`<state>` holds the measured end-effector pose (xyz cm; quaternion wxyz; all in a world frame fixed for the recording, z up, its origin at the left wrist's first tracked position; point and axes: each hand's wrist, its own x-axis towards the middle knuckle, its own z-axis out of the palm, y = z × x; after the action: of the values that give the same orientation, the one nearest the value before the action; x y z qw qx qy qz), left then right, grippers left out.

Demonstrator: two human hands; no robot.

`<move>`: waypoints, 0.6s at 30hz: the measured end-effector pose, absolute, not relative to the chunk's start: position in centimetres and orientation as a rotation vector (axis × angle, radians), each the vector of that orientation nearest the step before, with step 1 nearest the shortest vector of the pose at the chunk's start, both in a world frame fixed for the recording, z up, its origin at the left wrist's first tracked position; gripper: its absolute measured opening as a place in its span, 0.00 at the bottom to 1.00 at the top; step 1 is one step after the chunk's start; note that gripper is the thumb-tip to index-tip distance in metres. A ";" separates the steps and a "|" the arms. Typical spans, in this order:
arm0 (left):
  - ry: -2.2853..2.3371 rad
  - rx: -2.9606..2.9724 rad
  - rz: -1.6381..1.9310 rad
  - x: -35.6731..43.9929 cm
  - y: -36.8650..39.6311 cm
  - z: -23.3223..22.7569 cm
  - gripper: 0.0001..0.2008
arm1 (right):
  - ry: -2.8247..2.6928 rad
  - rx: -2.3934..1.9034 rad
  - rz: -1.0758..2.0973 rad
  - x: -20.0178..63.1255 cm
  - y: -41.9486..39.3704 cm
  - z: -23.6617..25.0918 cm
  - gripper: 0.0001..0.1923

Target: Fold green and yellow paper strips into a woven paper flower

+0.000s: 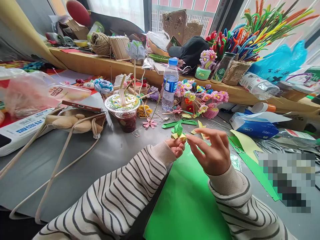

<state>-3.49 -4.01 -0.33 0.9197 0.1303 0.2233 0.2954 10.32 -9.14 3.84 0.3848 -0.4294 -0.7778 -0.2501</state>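
My left hand pinches a small folded paper piece, yellow at the base with green on top, held above the table. My right hand is beside it on the right, fingers spread and fingertips touching the paper's right edge. Both arms wear striped sleeves. Below the hands lies a large green paper sheet. Loose green and yellow paper strips lie just beyond the hands.
A sealed drink cup with a straw, a water bottle, small flower pots, a phone on a cloth bag, a tissue pack and pipe cleaners in a basket crowd the grey table and wooden ledge.
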 end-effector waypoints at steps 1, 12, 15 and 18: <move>0.455 0.262 0.611 -3.5 -4.0 -0.4 0.05 | -1.965 -1.106 -0.520 10.3 -9.0 3.9 0.09; 0.363 0.271 0.613 -3.1 -4.1 -0.5 0.07 | -1.973 -0.989 -0.227 9.9 -9.3 5.0 0.10; 0.304 0.295 0.606 -3.1 -4.1 -0.8 0.11 | -1.974 -0.967 -0.212 9.7 -9.5 5.1 0.11; 0.221 0.320 0.600 -3.0 -3.9 -1.3 0.14 | -1.975 -0.952 -0.189 9.6 -9.6 5.2 0.12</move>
<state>-3.04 -3.95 -1.31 0.9368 0.1568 0.1082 0.2934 9.58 -9.61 5.20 0.4536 -0.3854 -0.7999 -0.0767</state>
